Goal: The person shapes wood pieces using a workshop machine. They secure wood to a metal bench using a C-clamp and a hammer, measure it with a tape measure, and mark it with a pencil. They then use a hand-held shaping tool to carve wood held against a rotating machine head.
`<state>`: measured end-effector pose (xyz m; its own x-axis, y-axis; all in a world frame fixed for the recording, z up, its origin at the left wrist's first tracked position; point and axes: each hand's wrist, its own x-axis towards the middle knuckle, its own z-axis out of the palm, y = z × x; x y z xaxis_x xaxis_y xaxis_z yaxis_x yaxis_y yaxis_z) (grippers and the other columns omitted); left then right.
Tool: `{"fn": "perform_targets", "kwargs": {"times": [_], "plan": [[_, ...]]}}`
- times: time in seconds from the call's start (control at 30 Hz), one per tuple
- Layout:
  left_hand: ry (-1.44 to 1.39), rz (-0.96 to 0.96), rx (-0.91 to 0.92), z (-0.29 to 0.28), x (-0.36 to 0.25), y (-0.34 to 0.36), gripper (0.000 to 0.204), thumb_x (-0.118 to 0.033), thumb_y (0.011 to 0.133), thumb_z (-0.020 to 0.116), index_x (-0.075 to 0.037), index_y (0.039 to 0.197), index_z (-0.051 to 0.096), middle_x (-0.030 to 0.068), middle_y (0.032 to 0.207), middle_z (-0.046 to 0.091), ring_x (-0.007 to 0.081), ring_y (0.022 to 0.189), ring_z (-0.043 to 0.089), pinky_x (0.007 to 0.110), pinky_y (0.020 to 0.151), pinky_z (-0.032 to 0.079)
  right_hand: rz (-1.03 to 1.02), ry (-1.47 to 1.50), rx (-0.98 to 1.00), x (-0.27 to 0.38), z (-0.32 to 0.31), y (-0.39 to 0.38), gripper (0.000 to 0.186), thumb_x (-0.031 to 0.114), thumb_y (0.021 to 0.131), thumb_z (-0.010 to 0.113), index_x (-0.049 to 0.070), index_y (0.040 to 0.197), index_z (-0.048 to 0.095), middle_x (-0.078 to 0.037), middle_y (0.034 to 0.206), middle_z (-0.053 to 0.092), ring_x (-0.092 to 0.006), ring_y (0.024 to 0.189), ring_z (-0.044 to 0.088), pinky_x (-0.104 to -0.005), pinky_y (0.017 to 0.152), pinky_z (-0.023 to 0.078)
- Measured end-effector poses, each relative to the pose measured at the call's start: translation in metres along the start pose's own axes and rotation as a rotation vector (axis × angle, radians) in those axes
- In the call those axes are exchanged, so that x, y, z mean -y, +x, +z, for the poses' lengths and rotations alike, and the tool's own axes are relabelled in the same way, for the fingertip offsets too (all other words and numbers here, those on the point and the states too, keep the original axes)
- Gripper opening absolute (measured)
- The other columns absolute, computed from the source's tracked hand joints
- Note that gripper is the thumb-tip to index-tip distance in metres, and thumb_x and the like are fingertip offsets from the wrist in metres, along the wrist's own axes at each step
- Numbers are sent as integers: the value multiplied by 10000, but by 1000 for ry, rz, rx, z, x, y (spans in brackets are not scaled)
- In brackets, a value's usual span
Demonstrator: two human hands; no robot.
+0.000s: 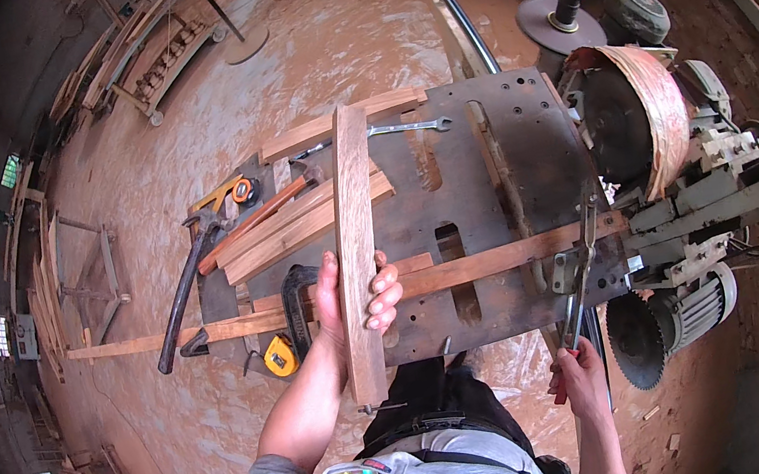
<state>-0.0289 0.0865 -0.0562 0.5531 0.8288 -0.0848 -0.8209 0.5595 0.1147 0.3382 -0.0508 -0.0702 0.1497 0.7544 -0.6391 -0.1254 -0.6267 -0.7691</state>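
My left hand (350, 300) grips a long narrow wooden board (355, 231) held lengthwise over the dark metal saw table (522, 125). The board runs from near my waist toward the far side of the table. My right hand (580, 380) is closed on the red-tipped handle of a metal lever (579, 288) at the table's near right edge. A long wooden strip (467, 269) lies crosswise on the table under the held board. Several more wood strips (296, 226) are stacked at the left.
A claw hammer (184, 281), an orange-handled tool (259, 213), a wrench (406, 128), a black clamp (297, 297) and a yellow tape measure (279, 354) lie at the table's left. A covered saw blade (638, 120), a motor (693, 314) and a loose toothed blade (636, 341) stand right. Reddish dusty floor surrounds.
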Motion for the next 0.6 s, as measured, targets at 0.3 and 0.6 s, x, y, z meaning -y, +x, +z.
{"fn": "perform_targets", "kwargs": {"times": [0.3,0.6], "plan": [[212,-148,-83,11,3,2,659,-612,920,600,-38,1243,575,157,1036,582,242,729,555,355,523,477,29,64,-2,-1,-2,-6,173,173,998,595,74,1099,496,-10,649,484,-113,415,461,-281,350,383],[424,80,-588,33,13,31,492,-483,992,514,-7,1100,572,129,939,615,207,731,595,345,580,519,7,110,-55,-8,2,-35,159,191,1006,580,98,1053,460,14,600,434,-91,388,387,-267,328,313]]}}
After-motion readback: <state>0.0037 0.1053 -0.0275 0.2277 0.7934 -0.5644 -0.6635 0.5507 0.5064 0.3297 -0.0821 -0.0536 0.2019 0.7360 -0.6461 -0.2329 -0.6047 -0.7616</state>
